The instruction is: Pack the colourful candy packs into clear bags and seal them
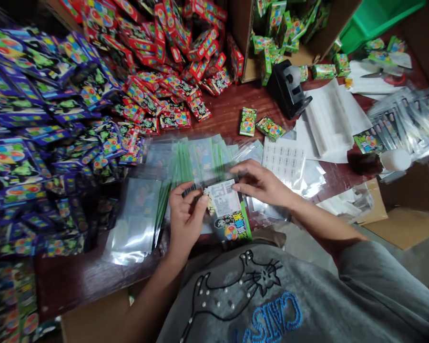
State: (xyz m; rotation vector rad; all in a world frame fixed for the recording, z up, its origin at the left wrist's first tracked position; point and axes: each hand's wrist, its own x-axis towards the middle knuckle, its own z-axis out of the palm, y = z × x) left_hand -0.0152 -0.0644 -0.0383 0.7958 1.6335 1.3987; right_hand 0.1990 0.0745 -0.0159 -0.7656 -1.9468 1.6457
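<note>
Between my two hands, close to my body, is a printed packet [229, 214] with a pale text panel and a green, black and multicoloured part. My left hand [186, 216] is closed on its left side, thumb on top, with a dark barcode-like patch by the fingers. At the upper right corner, my right hand [262, 185] pinches the packet's edge with bent fingers. Just beyond lie overlapping clear plastic sleeves with green-edged cards [203, 155]. A stack of clear sleeves [136, 214] lies left of my left hand.
Purple boxes [17, 162] and red boxes [171, 90] are heaped left and behind. An open carton [248, 43] holds green boxes; two small green boxes [248, 121] lie nearer. Right are a tape dispenser [289, 93], a sticker sheet [284, 157], a white-capped bottle [389, 161] and bagged packets [411, 121].
</note>
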